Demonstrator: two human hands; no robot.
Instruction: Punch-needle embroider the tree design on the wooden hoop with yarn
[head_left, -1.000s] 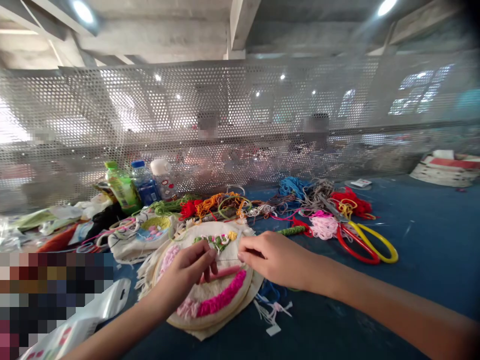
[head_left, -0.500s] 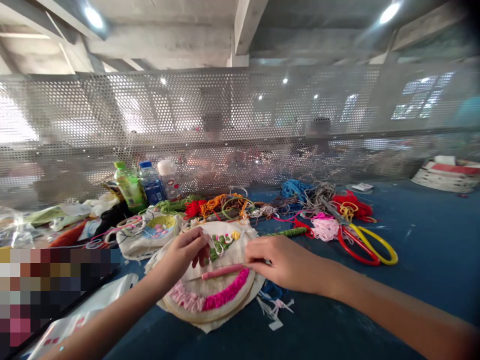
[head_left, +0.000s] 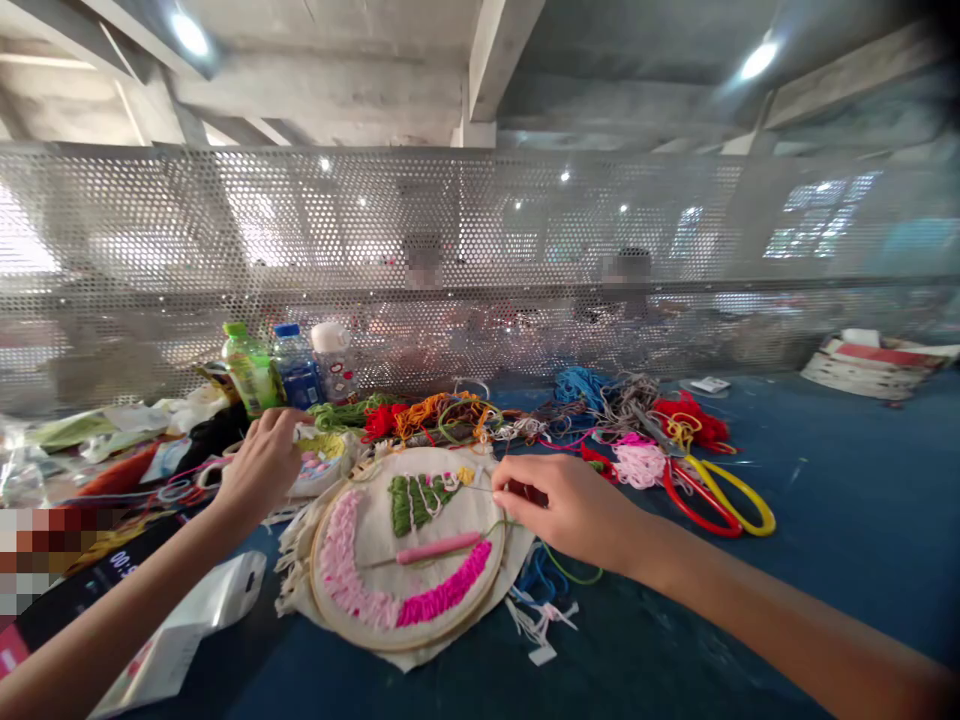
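- Head view: your right hand (head_left: 551, 505) pinches a thin strand (head_left: 480, 488); the embroidery hoop (head_left: 375, 555) lies left of and below those fingertips.
- Your left hand (head_left: 264, 462) curls, its grip hidden; the hoop lies right of its fingers, nearer you.

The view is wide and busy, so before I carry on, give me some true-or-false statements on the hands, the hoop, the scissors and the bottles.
1. The pink-handled tool lies on the cloth inside the embroidery hoop. True.
2. The right hand is gripping the scissors. False: they lie on the table, and that hand pinches a thin needle or thread near the hoop's edge.
3. The scissors have one red and one yellow handle. True.
4. The left hand rests on the green stitching. False: it is beyond the hoop's left side.
5. The blue-capped bottle stands left of the green-capped bottle. False: it stands to its right.
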